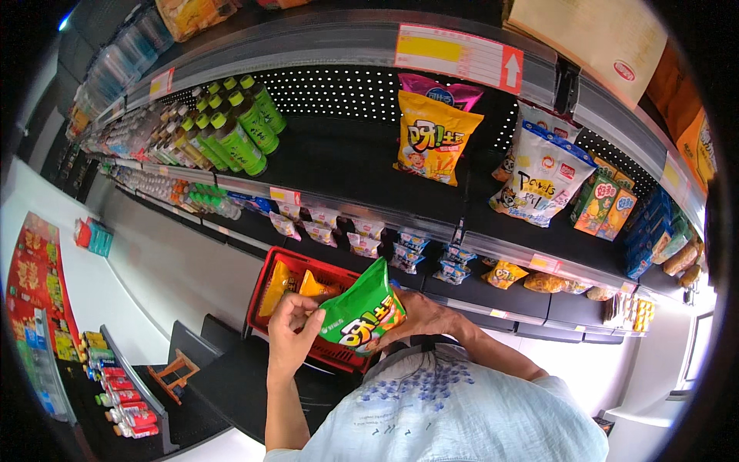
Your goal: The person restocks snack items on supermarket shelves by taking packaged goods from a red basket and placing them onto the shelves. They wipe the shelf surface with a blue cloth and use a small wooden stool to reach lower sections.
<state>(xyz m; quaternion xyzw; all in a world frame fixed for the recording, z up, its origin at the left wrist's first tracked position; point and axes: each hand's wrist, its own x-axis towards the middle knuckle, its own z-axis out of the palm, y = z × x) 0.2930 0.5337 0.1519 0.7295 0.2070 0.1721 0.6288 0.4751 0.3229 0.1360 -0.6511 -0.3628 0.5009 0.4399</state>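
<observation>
I pinch the green bag with my left hand, grasping it with my right hand near the basket.

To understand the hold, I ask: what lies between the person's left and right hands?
In the head view, a green, glossy, pillow-shaped snack bag lies between them; the left hand pinches its left edge, the right hand holds its right side.
</observation>
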